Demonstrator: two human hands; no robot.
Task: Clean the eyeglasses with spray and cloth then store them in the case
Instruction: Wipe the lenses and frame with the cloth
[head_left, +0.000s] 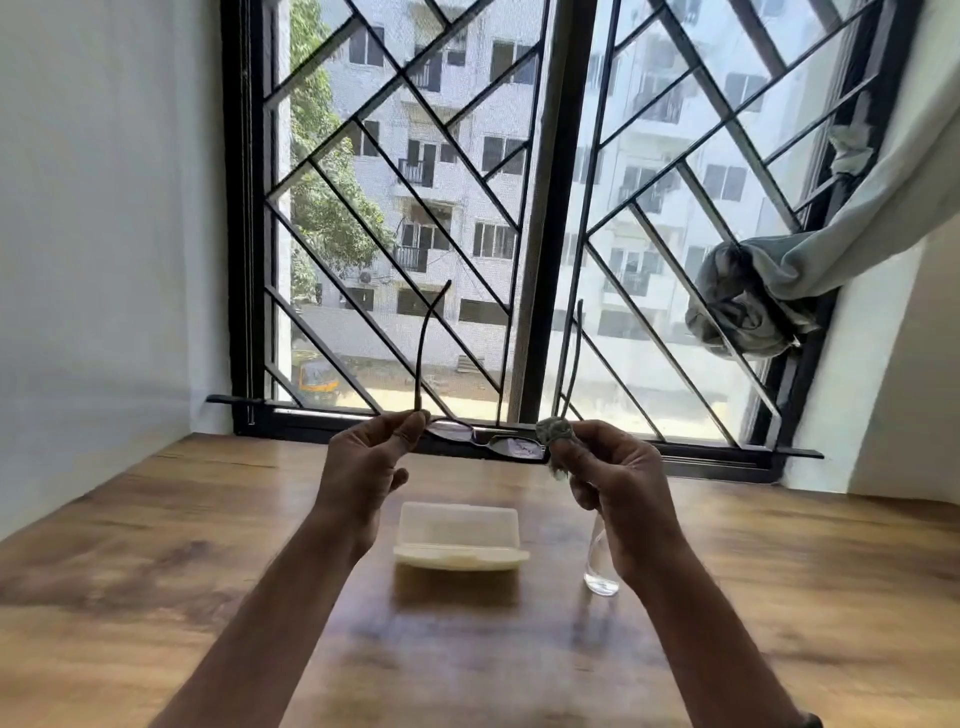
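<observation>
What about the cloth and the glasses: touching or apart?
Touching. The head view shows the cloth, pinched in the right hand, pressed onto the glasses at their right end.

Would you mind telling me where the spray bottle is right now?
In the head view, the spray bottle stands on the wooden table, just right of the pale case, partly hidden behind the right hand.

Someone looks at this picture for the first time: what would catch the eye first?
Probably the eyeglasses, raised before the barred window: the left hand pinches one end, and the right hand presses a bunched cloth to the other. Below them, a pale case and a clear spray bottle stand on the wooden table.
</observation>
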